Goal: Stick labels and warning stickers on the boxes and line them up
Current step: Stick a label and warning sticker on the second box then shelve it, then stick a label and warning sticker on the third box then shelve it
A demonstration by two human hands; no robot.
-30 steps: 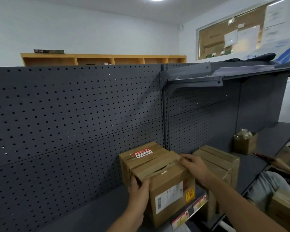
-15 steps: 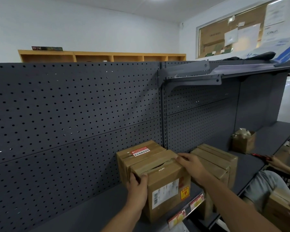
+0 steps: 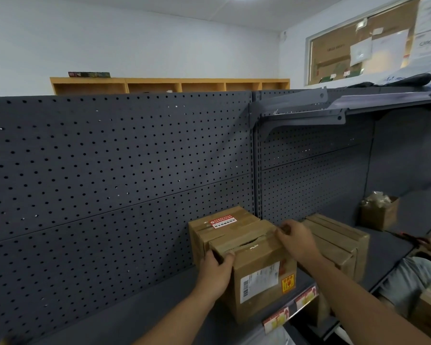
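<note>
My left grip point(image 3: 215, 272) is wrapped around the left top corner of the front box point(image 3: 256, 275), fingers curled over its edge. My right grip point(image 3: 297, 241) presses on the far right top corner of that same box, fingers bent down onto the flap. The box sits on the grey shelf point(image 3: 139, 310) between both grips, with a white shipping label point(image 3: 259, 281) and an orange warning sticker point(image 3: 288, 283) facing me. Just behind my left grip stands a second box point(image 3: 217, 222) touching the first, topped with a red and white sticker point(image 3: 223, 221). Right of my right grip sit plain boxes point(image 3: 339, 242).
</note>
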